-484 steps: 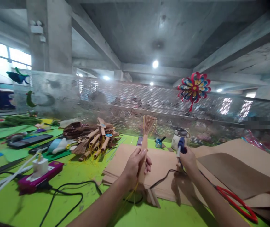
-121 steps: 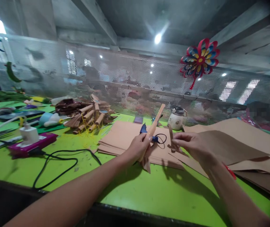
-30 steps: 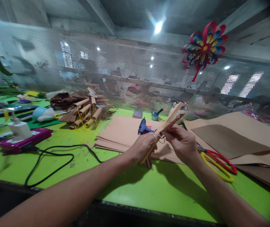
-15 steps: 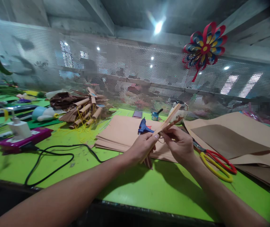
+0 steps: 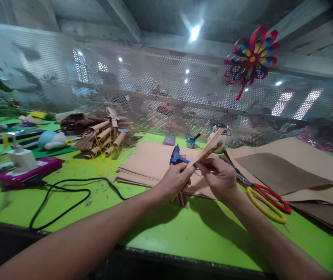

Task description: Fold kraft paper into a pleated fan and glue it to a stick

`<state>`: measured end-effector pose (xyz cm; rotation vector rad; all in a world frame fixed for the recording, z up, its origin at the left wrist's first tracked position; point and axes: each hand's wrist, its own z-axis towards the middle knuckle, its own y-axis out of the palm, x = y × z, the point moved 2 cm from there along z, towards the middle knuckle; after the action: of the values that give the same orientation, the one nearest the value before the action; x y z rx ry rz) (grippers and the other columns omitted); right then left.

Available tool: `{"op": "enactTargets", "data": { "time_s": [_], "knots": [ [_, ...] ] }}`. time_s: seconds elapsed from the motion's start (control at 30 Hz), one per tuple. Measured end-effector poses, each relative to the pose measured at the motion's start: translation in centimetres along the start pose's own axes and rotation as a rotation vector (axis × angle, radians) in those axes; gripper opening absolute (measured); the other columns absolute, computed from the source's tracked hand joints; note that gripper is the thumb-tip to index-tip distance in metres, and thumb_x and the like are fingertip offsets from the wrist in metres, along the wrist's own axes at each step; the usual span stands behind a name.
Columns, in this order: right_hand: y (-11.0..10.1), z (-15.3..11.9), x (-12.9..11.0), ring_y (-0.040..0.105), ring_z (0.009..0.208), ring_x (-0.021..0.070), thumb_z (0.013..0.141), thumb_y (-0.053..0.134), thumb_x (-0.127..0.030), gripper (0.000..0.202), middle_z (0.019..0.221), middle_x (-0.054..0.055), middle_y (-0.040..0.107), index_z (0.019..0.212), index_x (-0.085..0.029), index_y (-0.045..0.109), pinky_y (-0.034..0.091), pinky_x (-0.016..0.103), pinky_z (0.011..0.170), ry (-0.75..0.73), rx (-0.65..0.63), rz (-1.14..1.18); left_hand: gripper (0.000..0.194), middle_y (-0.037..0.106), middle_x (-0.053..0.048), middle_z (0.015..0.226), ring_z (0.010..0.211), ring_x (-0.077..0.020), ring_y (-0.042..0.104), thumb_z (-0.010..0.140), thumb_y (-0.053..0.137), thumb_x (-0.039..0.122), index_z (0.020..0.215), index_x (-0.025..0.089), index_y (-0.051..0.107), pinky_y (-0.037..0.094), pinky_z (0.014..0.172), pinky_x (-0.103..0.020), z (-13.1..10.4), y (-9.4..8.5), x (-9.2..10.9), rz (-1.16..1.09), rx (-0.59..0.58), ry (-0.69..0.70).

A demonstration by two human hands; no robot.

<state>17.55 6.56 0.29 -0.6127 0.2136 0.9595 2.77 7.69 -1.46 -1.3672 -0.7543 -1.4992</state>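
My left hand (image 5: 174, 181) is closed round a folded strip of brown kraft paper (image 5: 208, 147), which slants up and away to the right. My right hand (image 5: 220, 177) pinches the strip's near right side, fingertips close to the left thumb. Darker ends of the folded paper stick out below the left hand. Just behind the hands, a blue glue gun (image 5: 178, 155) lies on a stack of brown paper sheets (image 5: 145, 157). To the right of my right hand lie scissors (image 5: 267, 200) with one red and one yellow handle.
On the green table (image 5: 166, 233), a purple power strip (image 5: 29, 173) with a white plug and black cable lies left. Rolled brown paper pieces with yellow strings (image 5: 108, 136) sit behind it. A small blue jar (image 5: 191, 142) stands at the back; large paper sheets (image 5: 283, 171) lie right.
The right fingers have shifted slightly on the paper strip, and its darker flap lies closer to the strip. Both hands keep their hold; the view has moved a little.
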Motion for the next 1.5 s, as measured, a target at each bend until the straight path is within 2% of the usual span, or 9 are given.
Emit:
{"op": "enactTargets", "data": {
  "time_s": [0.57,0.77,1.27,1.5],
  "knots": [
    [0.23,-0.03,0.29,0.060,0.065,0.0154,0.083,0.060,-0.025,0.010,0.076,0.004,0.065,0.082,-0.016,0.063,0.048,0.027,0.060,0.097,-0.016,0.098,0.037,0.047,0.002,0.058,0.048,-0.0082,0.041,0.082,0.052,0.051,0.074,0.015,0.053,0.031,0.045,-0.020,0.14,-0.23,-0.02,0.000,-0.031,-0.016],
    [0.28,0.01,0.07,0.060,0.071,0.0164,0.082,0.060,-0.024,0.009,0.077,0.005,0.065,0.081,-0.016,0.065,0.048,0.028,0.064,0.072,0.026,0.090,0.037,0.047,0.002,0.058,0.047,-0.0083,0.041,0.083,0.052,0.050,0.081,0.014,0.056,0.031,0.045,-0.020,0.20,-0.36,-0.10,-0.038,-0.051,-0.020],
    [0.38,-0.04,0.18,0.058,0.066,0.0154,0.082,0.060,-0.025,0.010,0.075,0.004,0.064,0.080,-0.017,0.064,0.046,0.027,0.060,0.071,0.035,0.067,0.035,0.048,0.002,0.056,0.046,-0.0086,0.042,0.081,0.054,0.048,0.067,0.016,0.050,0.031,0.044,-0.021,0.15,-0.19,-0.15,-0.059,-0.018,-0.030],
    [0.42,-0.07,0.26,0.057,0.065,0.0149,0.082,0.060,-0.026,0.011,0.074,0.004,0.063,0.079,-0.017,0.064,0.047,0.027,0.059,0.067,0.031,0.070,0.038,0.047,0.002,0.056,0.046,-0.0083,0.042,0.082,0.053,0.051,0.067,0.015,0.052,0.030,0.043,-0.021,0.06,-0.19,0.04,-0.046,-0.020,-0.024]
  ]
}}
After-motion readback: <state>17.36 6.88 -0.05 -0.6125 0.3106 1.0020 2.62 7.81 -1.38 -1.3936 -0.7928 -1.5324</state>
